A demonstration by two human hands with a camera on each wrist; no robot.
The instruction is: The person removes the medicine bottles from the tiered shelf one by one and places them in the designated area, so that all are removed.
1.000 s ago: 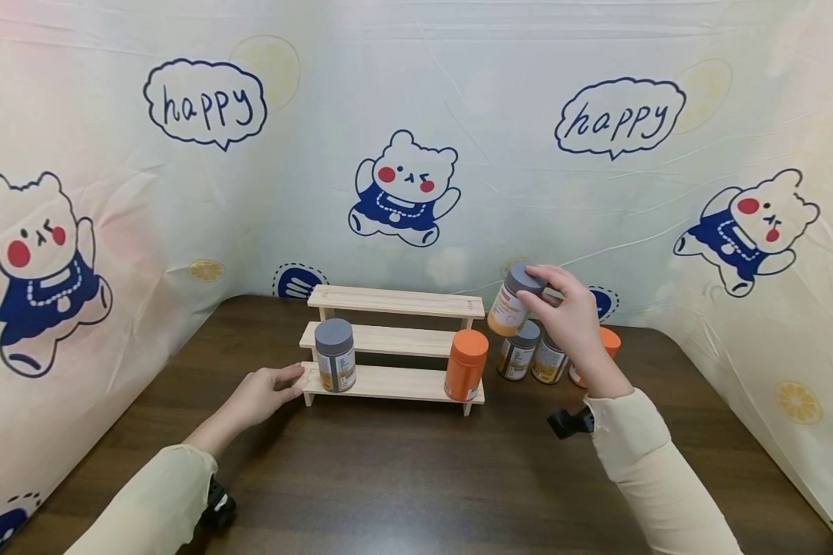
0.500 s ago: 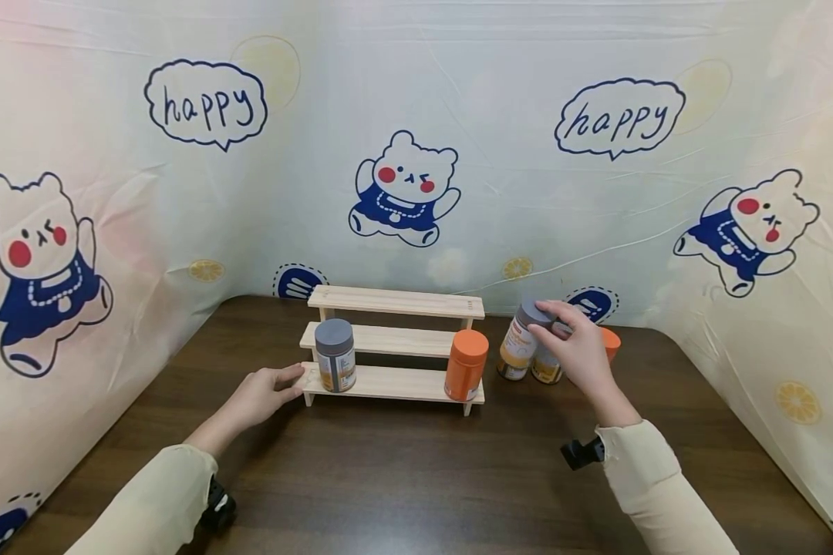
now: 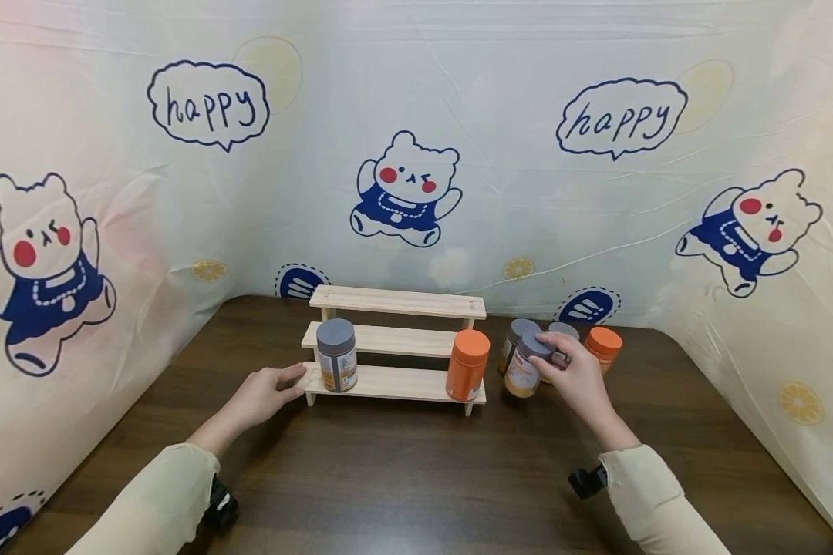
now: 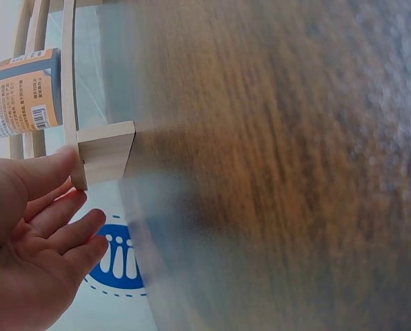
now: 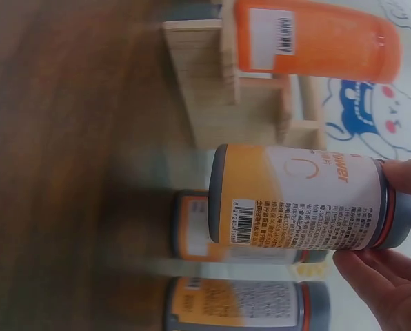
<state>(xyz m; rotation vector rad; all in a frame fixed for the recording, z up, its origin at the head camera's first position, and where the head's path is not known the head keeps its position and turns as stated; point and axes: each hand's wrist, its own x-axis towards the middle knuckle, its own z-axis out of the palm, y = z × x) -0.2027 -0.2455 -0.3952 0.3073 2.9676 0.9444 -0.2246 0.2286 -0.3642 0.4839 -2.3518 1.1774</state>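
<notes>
By its lid, my right hand (image 3: 578, 378) grips a grey-lidded supplement bottle (image 3: 524, 374) with a white and orange label. In the right wrist view this bottle (image 5: 298, 200) hangs with its base above the tabletop, thumb and fingers at the lid. My left hand (image 3: 264, 397) pinches the left end of the lowest step of a three-step wooden rack (image 3: 396, 384), thumb above and fingertips below in the left wrist view. On that step stand a grey-lidded bottle (image 3: 336, 354) at the left and an orange bottle (image 3: 468, 366) at the right.
Right of the rack, behind the held bottle, stand two more grey-lidded bottles, one (image 3: 521, 331) at the left and one (image 3: 564, 333) partly behind my hand, plus another orange bottle (image 3: 604, 347). A printed cloth (image 3: 514, 193) encloses the brown table (image 3: 389, 478).
My right hand has lowered the held bottle from rack-top height and brought it nearer me, in front of the other bottles. My left hand keeps its hold on the rack.
</notes>
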